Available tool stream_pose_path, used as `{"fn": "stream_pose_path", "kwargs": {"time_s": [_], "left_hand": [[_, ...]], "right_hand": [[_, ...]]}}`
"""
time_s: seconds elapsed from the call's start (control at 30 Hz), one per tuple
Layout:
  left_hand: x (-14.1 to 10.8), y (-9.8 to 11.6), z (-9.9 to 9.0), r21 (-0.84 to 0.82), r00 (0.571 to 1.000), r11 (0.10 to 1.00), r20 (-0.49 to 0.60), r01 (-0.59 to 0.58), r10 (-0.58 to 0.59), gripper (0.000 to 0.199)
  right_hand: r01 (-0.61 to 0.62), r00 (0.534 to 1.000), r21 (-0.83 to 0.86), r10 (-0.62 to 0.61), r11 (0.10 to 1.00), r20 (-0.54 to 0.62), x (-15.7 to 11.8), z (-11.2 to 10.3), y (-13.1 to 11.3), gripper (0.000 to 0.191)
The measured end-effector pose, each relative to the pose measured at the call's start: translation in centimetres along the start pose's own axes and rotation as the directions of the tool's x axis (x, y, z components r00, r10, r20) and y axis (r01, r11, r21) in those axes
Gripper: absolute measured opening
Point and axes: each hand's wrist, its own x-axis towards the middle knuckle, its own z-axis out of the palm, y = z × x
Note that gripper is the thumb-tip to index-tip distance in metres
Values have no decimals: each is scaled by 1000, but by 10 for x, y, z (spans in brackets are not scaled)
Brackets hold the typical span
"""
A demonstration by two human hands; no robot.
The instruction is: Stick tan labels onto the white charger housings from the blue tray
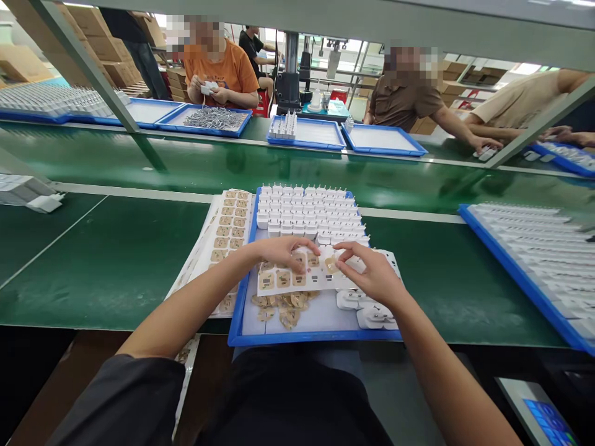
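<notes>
A white sheet of tan stickers (283, 285) lies across the blue-rimmed tray (316, 339) in front of me. My left hand (283, 251) grips its upper edge, thumb and fingers curved around it. At the sheet's right part, my right hand (372, 272) pinches the edge of one tan sticker (331, 265), which still touches the sheet. Behind the sheet stand rows of white plug adapters (304, 207) with pins upward. Loose tan pieces (289, 310) are piled at the tray's near left. More white adapters (374, 314) lie at its near right, partly under the sheet.
Left of the tray lies a stack of sticker sheets (227, 232). Another tray of white parts (534, 266) stands on the right. Beyond the green belt (195, 158), co-workers handle white parts beside blue trays (307, 131). A slanted metal post (88, 65) rises at left.
</notes>
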Motion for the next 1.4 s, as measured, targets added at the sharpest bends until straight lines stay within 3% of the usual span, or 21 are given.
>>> {"fn": "stream_pose_path", "kwargs": {"time_s": [0.07,0.13,0.2,0.3,0.4,0.57,0.7,0.8,0.87,0.93,0.97,1.03,1.1,1.2,1.3,1.4], "left_hand": [[-7,8,8,176,983,984,-170,-33,63,44],[-17,23,24,294,918,955,-368,-35,147,30],[-28,39,45,335,867,941,-454,-50,208,26],[-41,58,73,270,887,957,-410,-103,211,34],[-46,63,86,78,913,989,-380,-128,148,34],[-49,58,85,-121,915,978,-388,-170,111,27],[-48,54,83,-204,945,966,-315,-159,89,22],[-41,51,83,-315,958,937,-281,-150,59,31],[-34,50,85,-227,942,959,-325,-168,88,33],[-26,51,92,82,909,972,-344,-219,234,28],[-22,51,97,282,891,927,-309,-247,331,27],[-12,50,109,621,859,729,-172,-286,483,34],[-4,46,121,811,837,517,-63,-274,544,48],[5,36,136,908,815,340,2,-244,580,51],[9,29,143,919,764,283,29,-274,644,29],[12,29,144,885,724,243,139,-397,675,20]], "right_hand": [[-9,991,-27,5,1000,-134,-6,-2,-4,24],[6,965,-69,-24,998,-262,-14,1,-12,25],[34,932,-121,-75,992,-353,-21,7,-22,25],[73,906,-132,-122,989,-406,-30,21,-36,25],[106,900,-63,-123,992,-418,-36,29,-43,24],[98,921,151,-32,984,-387,-39,30,-42,20],[121,909,178,-37,977,-414,-41,27,-40,10],[108,886,207,0,972,-464,-50,22,-36,9],[59,845,270,96,961,-527,-63,17,-30,9],[22,788,337,191,941,-586,-77,11,-24,7],[15,760,360,223,933,-611,-85,9,-22,7],[18,716,383,255,924,-650,-99,4,-17,6],[10,688,398,283,917,-668,-112,1,-14,5],[-28,676,423,329,906,-659,-128,0,-9,5],[-53,683,438,352,897,-640,-141,4,-6,6],[-76,718,450,362,890,-595,-148,11,-6,7]]}}
